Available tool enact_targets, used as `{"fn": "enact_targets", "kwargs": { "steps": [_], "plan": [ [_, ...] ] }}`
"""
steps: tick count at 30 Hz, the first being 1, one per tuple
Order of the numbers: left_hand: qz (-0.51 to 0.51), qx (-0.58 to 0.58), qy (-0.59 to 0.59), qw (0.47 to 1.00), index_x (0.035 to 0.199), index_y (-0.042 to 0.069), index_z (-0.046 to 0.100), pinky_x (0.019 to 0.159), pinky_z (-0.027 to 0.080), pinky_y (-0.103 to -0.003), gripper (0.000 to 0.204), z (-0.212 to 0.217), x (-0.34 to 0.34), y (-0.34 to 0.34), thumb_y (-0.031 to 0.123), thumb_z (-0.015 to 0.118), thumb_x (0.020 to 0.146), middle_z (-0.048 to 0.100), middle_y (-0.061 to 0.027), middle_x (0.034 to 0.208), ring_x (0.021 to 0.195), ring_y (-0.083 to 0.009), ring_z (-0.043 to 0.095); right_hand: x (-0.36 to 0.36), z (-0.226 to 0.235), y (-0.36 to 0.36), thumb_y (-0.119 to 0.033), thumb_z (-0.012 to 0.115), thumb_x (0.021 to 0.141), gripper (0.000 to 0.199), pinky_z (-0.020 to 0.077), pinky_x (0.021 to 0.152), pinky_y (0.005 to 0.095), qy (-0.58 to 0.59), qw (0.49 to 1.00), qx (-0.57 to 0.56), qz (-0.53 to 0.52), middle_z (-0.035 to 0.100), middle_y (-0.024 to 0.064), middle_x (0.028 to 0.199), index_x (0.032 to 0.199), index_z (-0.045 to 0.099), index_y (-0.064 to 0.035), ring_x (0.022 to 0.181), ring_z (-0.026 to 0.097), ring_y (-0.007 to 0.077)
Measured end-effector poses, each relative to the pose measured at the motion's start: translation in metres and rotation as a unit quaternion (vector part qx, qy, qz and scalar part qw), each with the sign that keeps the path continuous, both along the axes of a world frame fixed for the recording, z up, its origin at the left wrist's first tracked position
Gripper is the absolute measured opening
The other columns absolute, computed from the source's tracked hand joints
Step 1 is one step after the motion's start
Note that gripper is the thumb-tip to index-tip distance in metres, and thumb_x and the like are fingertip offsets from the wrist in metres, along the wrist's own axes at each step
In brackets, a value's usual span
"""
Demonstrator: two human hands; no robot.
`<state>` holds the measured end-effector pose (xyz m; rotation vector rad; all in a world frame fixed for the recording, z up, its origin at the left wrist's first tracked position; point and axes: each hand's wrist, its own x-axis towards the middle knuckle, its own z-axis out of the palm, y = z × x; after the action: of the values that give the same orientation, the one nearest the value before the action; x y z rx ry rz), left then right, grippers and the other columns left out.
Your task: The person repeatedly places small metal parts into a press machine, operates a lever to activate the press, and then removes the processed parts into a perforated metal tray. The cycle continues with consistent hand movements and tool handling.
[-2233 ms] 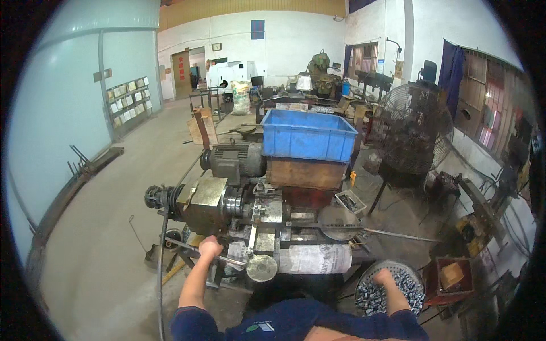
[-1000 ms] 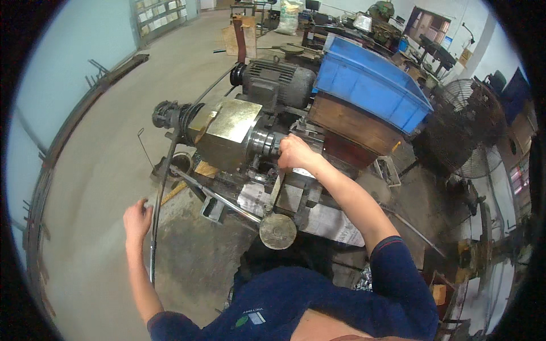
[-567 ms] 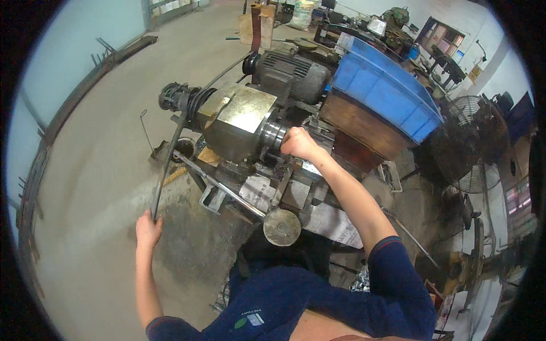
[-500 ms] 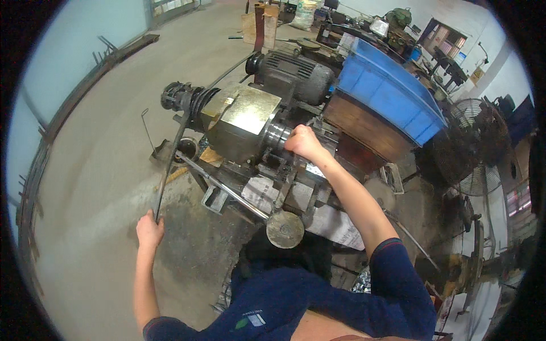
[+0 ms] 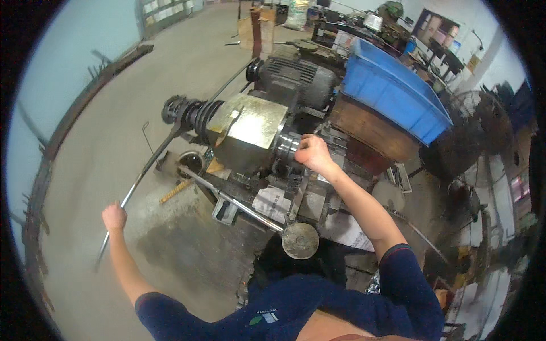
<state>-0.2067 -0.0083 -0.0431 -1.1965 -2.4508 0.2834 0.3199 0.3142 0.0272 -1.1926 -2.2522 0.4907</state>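
Note:
My left hand [image 5: 115, 217] is wrapped around a long metal lever [image 5: 140, 179], whose lower end sticks out past my fist. The lever runs up to the left end of a spindle, beside a black belt pulley [image 5: 210, 120] on a machine with a boxy metal headstock [image 5: 250, 120]. My right hand [image 5: 314, 154] is closed at the open side of the round steel chuck [image 5: 286, 146], right of the headstock. Whatever its fingers hold is hidden. A second metal bar [image 5: 244, 206] slants below the headstock to a round metal disc [image 5: 300, 241] in front of my body.
An electric motor [image 5: 300, 81] sits behind the headstock. On the right, a blue plastic bin [image 5: 392, 88] rests on a wooden box [image 5: 367, 125]. Farther right stands a large fan [image 5: 472, 128]. A thin bent rod [image 5: 149, 137] rises left of the machine.
My left hand has swung outward to the left and slightly up, turning the lever with it. My right hand stays closed at the chuck. The whole view has shifted a little.

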Motion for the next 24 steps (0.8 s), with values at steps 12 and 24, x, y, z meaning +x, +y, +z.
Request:
{"fn": "enact_targets", "kwargs": {
  "steps": [12, 24],
  "plan": [
    [-0.003, 0.089, -0.443, 0.892, 0.122, 0.001, 0.043, 0.090, 0.040, -0.040, 0.069, -0.162, 0.196, 0.110, 0.031, 0.069, 0.066, 0.049, -0.0229, 0.117, 0.107, -0.0366, 0.048, 0.256, -0.004, -0.104, -0.011, 0.061, 0.054, 0.021, 0.0460, 0.082, 0.0342, 0.027, 0.983, 0.106, -0.147, 0.058, 0.0172, 0.107, 0.073, 0.062, -0.0031, 0.095, 0.057, 0.0317],
    [-0.182, -0.237, -0.160, 0.941, 0.093, 0.016, 0.062, 0.070, 0.049, -0.035, 0.024, -0.143, 0.209, 0.154, 0.028, 0.062, 0.072, 0.063, -0.0094, 0.091, 0.085, -0.0242, 0.061, 0.470, -0.064, -0.169, -0.016, 0.062, 0.055, 0.041, 0.0443, 0.079, 0.0403, -0.174, 0.871, -0.067, -0.455, 0.060, 0.0200, 0.093, 0.095, 0.062, -0.0038, 0.089, 0.056, 0.0345]
  ]
}}
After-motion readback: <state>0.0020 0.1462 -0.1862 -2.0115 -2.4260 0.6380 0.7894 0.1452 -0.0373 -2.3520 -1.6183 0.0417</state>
